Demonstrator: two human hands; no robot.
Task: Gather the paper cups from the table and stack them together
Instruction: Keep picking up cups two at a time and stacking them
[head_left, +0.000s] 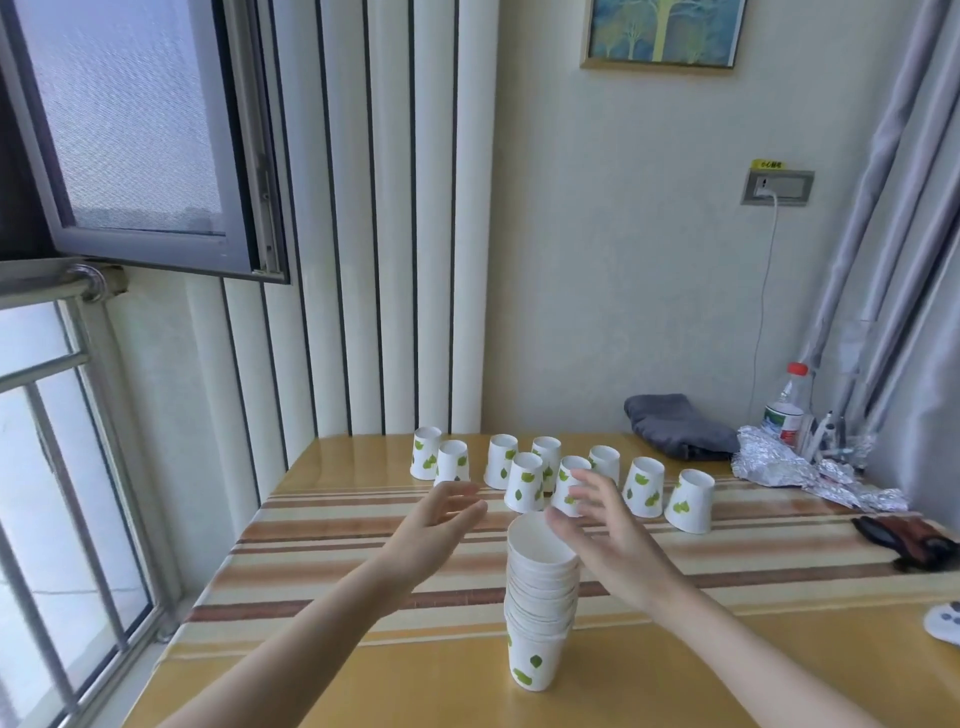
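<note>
A tall stack of white paper cups with green leaf prints (540, 608) stands upright, mouth up, near the table's front middle. Behind it, several single cups (523, 481) of the same kind stand upside down in a loose row across the far half of the table. My left hand (441, 525) reaches forward left of the stack, fingers spread and empty. My right hand (605, 530) hovers just right of the stack's rim, fingers apart, holding nothing, and partly covers one upturned cup (567, 486).
The table (322, 519) has a yellow top with brown stripes. At the back right lie a grey cloth (675, 426), crumpled foil (800, 467) and a plastic bottle (787, 405). A dark object (909, 540) and a white remote (945, 621) sit at the right edge. A window rail borders the left.
</note>
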